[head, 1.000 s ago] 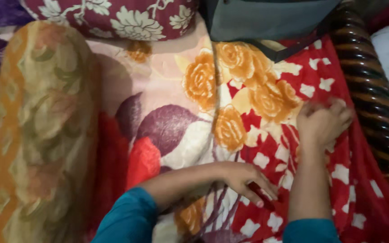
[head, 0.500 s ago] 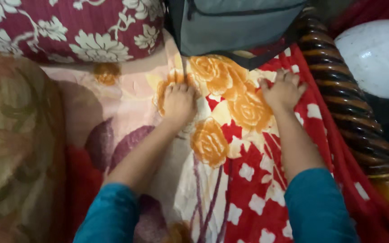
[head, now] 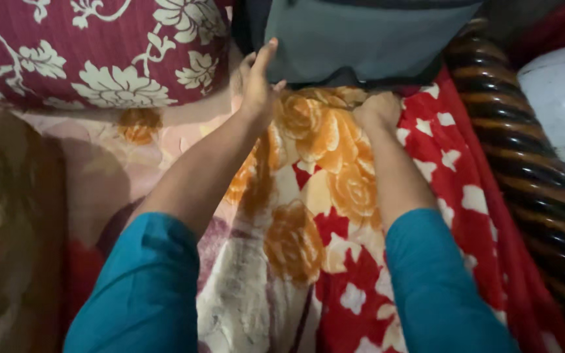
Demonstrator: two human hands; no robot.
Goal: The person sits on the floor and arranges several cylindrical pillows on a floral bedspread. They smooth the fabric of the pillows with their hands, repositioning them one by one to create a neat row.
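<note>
- Red cloth (head: pixel 465 196) with white patches lies spread over the floral blanket (head: pixel 295 196) on the bed, right half of the view. Its far edge is bunched up against the grey bag (head: pixel 361 39).
- Long axis of the cloth: runs from near the person up to the bag, tilted slightly left at the top. The far edge points at the bag, and the right edge trails toward the striped wooden bed rail (head: pixel 524 144).
- Right hand (head: pixel 377 108): closed into a fist, knuckles up, pressed on the cloth's far edge just below the bag. Looks like it grips fabric, but the fingertips are hidden, so that's a judgement.
- Left hand (head: pixel 256 78): fingers spread wide, holding nothing, raised at the bag's left lower corner. Touching or just beside it, cannot tell which.
- Risk: the bag sits on or right at the cloth edge. Pulling the cloth with the bag's weight on it could drag or tip the bag, or just wrinkle the edge.
- Risk: only one hand is on the fabric, so a tug probably skews the cloth and rucks the blanket under it.
- Risk: the right edge can slide off past the bed rail toward the white rounded object (head: pixel 564 98).
- Maroon floral pillow (head: pixel 99 52) sits just left of the bag, close to the left hand.
</note>
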